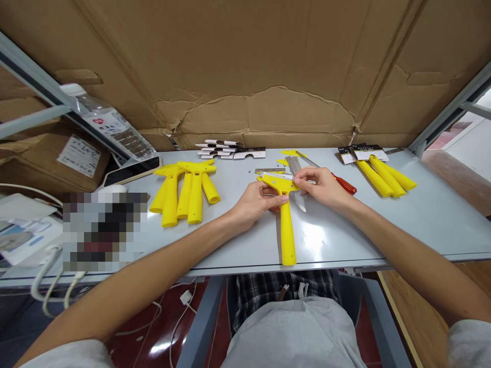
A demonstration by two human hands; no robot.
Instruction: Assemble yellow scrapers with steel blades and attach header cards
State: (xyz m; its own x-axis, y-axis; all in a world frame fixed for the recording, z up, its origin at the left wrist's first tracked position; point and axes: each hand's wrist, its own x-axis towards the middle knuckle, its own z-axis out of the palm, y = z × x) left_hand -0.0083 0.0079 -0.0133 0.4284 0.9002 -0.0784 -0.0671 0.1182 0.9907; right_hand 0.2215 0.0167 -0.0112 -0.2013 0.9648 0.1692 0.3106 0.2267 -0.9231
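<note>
A yellow plastic scraper (288, 230) with a T-shaped head stands out toward me over the table, handle pointing at the front edge. My left hand (256, 204) is closed round its neck, thumb on the front just below the head. At the head's right end the fingertips of my right hand (320, 186) are pinched together; whatever small thing they hold is hidden. A pale metal strip shows along the head's top edge. Behind my hands lie metal blades (270, 170), loose yellow head pieces (289, 153) and a screwdriver with a red handle (345, 185).
Several yellow scraper handles (195, 199) lie at left; yellow scrapers with black-and-white cards (379, 176) lie at right. Folded cards (230, 150) are stacked at the back against cardboard (268, 112). A phone (132, 171), a plastic bottle (115, 128) and white cables (49, 266) are left.
</note>
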